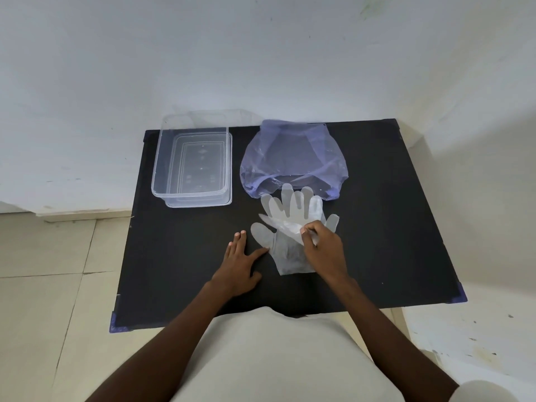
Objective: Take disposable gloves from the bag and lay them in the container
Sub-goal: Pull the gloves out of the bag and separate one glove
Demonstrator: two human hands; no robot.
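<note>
A thin, see-through disposable glove (285, 253) lies flat on the black table, and more gloves (293, 206) are fanned out behind it, reaching to the mouth of the bluish plastic bag (293, 158). My right hand (322, 248) pinches a folded edge of a glove between thumb and fingers. My left hand (240, 262) lies flat on the table, fingers spread, its thumb touching the glove's left edge. The clear rectangular container (158, 169) stands at the back left, with nothing visible inside.
The black table (391, 213) stands against a white wall, with blue tape on its near corners. Pale floor tiles (43, 285) run along the left. My light-coloured clothing (275, 358) fills the bottom of the view.
</note>
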